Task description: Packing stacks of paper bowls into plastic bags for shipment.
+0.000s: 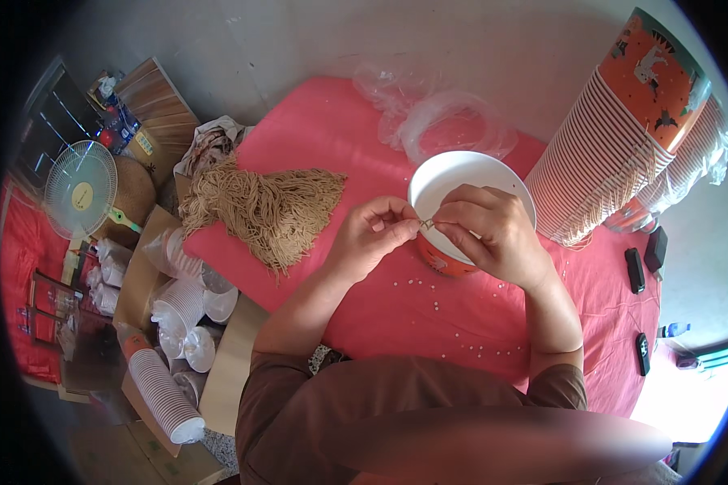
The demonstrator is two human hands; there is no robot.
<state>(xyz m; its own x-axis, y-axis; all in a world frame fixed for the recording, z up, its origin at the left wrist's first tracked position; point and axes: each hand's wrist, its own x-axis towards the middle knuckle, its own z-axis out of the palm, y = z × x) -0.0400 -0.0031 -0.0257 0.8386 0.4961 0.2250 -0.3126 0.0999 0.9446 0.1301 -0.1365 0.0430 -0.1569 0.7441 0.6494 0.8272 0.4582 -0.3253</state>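
My left hand (370, 242) and my right hand (497, 236) meet over the near rim of a paper bucket (441, 182), white inside and orange outside. Both pinch a short length of thin tan cord (427, 224), which looks looped or knotted between the fingertips. Whether the cord passes through the bucket's wall cannot be seen behind my fingers. To the left lies a thick bundle of the same tan cords (271, 206). A tall leaning stack of nested paper buckets (594, 153) stands at the right, its top one orange with printed figures and tan cords hanging along the side.
Small white paper dots (437, 305) are scattered over the red tablecloth (396, 323). Crumpled clear plastic (453, 121) lies against the wall. Dark handheld devices (635, 271) rest at the right edge. At lower left, an open cardboard box (243, 347) contains stacked cups; a fan (81, 190) stands behind.
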